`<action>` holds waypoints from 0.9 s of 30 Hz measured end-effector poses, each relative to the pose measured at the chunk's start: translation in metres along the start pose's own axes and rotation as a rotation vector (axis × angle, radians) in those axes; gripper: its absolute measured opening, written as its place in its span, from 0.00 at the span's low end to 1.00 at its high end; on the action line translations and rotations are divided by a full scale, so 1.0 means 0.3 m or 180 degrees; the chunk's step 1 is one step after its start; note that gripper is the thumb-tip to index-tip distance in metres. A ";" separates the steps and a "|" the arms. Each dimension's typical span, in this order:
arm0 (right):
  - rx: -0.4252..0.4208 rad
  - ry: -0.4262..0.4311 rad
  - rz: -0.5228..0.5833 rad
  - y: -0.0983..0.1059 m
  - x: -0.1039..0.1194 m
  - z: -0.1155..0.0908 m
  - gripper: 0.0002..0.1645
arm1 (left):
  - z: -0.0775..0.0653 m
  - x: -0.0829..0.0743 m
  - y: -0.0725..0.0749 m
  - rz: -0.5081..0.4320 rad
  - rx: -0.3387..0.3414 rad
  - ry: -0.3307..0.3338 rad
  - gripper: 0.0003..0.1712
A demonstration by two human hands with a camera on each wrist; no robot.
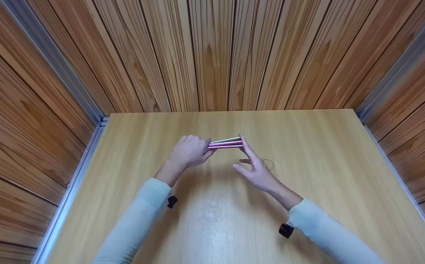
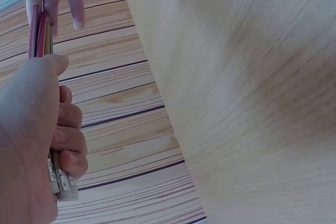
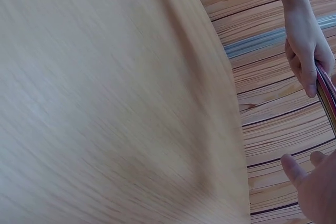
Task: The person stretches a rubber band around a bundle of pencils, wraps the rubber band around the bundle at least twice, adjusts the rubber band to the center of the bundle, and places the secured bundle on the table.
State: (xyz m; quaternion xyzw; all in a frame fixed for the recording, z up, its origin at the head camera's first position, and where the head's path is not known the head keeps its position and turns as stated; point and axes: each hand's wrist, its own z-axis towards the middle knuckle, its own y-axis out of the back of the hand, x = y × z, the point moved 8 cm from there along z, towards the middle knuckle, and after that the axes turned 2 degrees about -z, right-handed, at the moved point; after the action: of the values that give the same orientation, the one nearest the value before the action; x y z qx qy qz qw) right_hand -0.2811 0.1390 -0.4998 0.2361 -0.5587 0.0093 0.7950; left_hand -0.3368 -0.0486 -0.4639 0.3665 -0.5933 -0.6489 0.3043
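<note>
My left hand (image 1: 189, 151) grips a bundle of several pencils (image 1: 225, 143) with pink, purple and yellowish barrels, held up above the table. In the left wrist view the white eraser ends (image 2: 65, 187) stick out below the curled fingers of my left hand (image 2: 31, 114). At the bundle's other end, the extended fingers of my right hand (image 1: 258, 172) touch the pencils, while its thumb stands apart from them. The right wrist view shows the pencils (image 3: 325, 90) coming out of the left fist and only part of my right hand (image 3: 320, 192).
A thin rubber band loop (image 1: 269, 164) lies on the wooden table (image 1: 212, 227), partly behind the right hand. Wood-plank walls (image 1: 212, 55) with metal corner rails (image 1: 69, 77) enclose the table at the back and sides.
</note>
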 end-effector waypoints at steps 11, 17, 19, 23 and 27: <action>0.0105 -0.0041 -0.0001 -0.005 -0.001 -0.015 0.62 | -0.002 -0.001 -0.006 0.0025 0.0104 0.0090 0.21; 0.0066 -0.0036 -0.0065 -0.005 -0.002 -0.013 0.62 | 0.001 -0.026 -0.003 0.0103 0.0029 -0.0032 0.22; -0.0022 -0.0072 -0.0115 0.002 -0.007 -0.010 0.60 | 0.000 -0.034 -0.007 0.0065 -0.0019 -0.0109 0.22; -0.0115 -0.0141 -0.0223 0.013 -0.013 -0.007 0.57 | -0.005 -0.038 -0.014 -0.0007 -0.0134 -0.0219 0.20; -0.0046 -0.0097 -0.0259 0.014 -0.001 -0.005 0.57 | -0.012 -0.017 -0.011 -0.0023 -0.0190 -0.0144 0.20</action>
State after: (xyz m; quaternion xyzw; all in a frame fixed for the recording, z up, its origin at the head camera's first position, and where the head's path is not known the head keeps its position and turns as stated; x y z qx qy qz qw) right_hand -0.2810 0.1434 -0.4989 0.2529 -0.5608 -0.0306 0.7878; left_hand -0.3309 -0.0461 -0.4666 0.3446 -0.5791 -0.6756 0.2992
